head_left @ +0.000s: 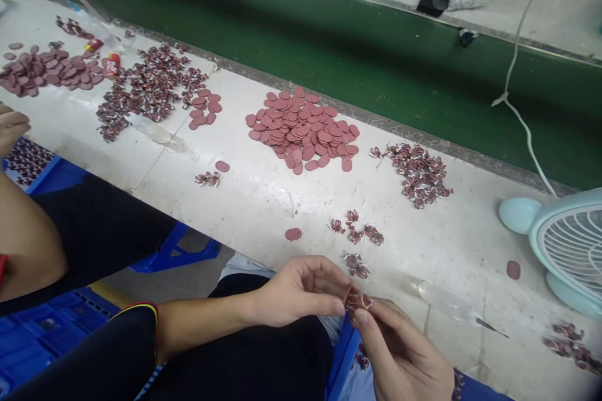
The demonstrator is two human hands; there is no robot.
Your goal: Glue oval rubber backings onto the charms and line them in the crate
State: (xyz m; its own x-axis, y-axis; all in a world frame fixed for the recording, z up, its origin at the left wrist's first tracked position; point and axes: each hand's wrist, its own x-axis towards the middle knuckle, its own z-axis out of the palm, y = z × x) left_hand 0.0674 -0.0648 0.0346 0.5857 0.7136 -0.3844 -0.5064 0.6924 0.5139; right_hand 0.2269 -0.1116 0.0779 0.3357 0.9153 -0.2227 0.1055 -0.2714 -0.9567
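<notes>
My left hand (310,291) and my right hand (404,351) meet at the table's near edge, both closed on one small reddish-brown part with pale wire loops (362,302). A thin reddish edge, perhaps a disc, shows by my left fingertips; the fingers hide much of it. Just beyond them lies a small clump of similar looped parts (356,265), with more little clumps (355,229) behind it. A single reddish oval disc (293,234) lies to the left of these. Farther back are a heap of oval discs (301,128) and a pile of looped parts (418,174).
A light-blue fan (564,244) stands at the right. A clear bottle-like applicator with a dark tip (444,301) lies near my right hand. At the left are a co-worker's hand (12,128), a large pile of looped parts (145,88) and more discs (51,69).
</notes>
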